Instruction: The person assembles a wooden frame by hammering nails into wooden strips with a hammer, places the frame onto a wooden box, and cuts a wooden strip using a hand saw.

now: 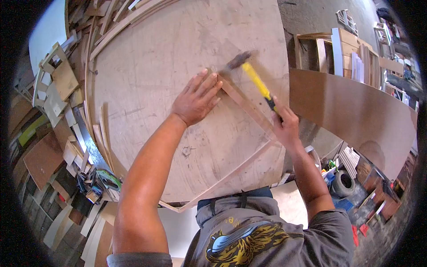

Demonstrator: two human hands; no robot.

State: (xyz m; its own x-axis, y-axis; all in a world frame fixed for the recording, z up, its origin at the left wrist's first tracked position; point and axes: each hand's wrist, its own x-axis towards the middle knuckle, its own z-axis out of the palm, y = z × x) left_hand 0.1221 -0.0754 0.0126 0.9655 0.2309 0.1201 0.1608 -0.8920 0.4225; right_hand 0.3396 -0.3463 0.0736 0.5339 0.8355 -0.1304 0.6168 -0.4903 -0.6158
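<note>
1. Left hand is laid flat and open on the plywood sheet, fingers spread; nothing is gripped. Fingertips are pressed at the upper end of a thin wood strip.
2. Right hand is closed around the black grip of a hammer. Yellow handle is angled up and left; the dark head is blurred, just above the strip's upper end, right beside the left fingertips.
3. The strip is laid diagonally on the sheet, from the left fingertips down to the right hand.
4. A second, longer strip is run from near the right hand down-left to the sheet's near edge. Whether the two strips are joined cannot be told; that spot is covered by the right hand.
5. Scrap strips and offcuts are stacked along the left edge of the sheet.
6. A large brown board is seen to the right, well apart from the hands.
7. A green tool is seen among clutter lower left.
</note>
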